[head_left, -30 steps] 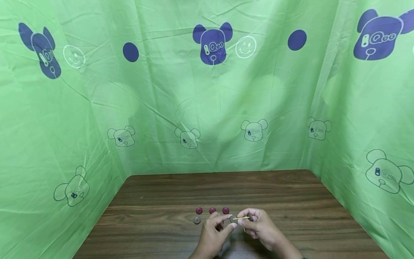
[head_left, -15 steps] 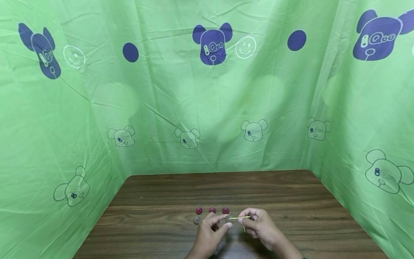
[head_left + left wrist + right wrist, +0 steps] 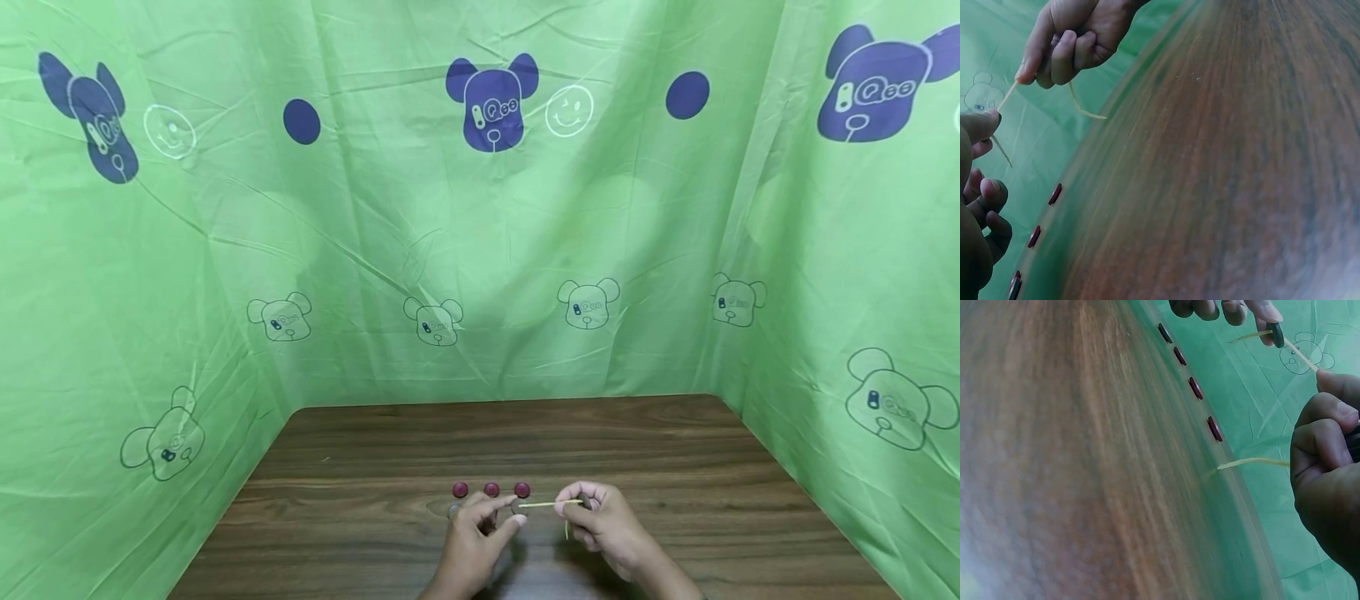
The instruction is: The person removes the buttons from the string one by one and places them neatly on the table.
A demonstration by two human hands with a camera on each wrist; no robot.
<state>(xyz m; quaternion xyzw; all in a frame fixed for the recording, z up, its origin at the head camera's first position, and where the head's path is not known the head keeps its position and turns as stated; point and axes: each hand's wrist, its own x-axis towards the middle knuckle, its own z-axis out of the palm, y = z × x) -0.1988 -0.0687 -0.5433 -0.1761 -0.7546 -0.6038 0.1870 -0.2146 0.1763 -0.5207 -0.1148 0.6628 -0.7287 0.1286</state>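
Observation:
My left hand [image 3: 468,537] pinches a dark brown button [image 3: 1277,335] between thumb and index finger. A thin yellow cord [image 3: 538,504] passes through this button, and a short tail sticks out on its far side. From there the cord runs straight across to my right hand [image 3: 606,527], whose thumb and index finger pinch it. Another brown button [image 3: 585,501] shows against the right hand's curled fingers; how it is held is partly hidden. A loose cord end [image 3: 1250,461] hangs below the right hand. Both hands are above the table.
Three dark red buttons [image 3: 491,490] lie in a row on the wooden table [image 3: 360,467], just beyond my left hand. A grey-brown button [image 3: 453,510] is mostly covered by that hand. Green printed cloth [image 3: 510,358] stands around the table's back and sides.
My left hand has moved left with its button, so the stretch of cord between the hands is longer. The grey-brown button on the table is now mostly covered. My right hand has barely moved.

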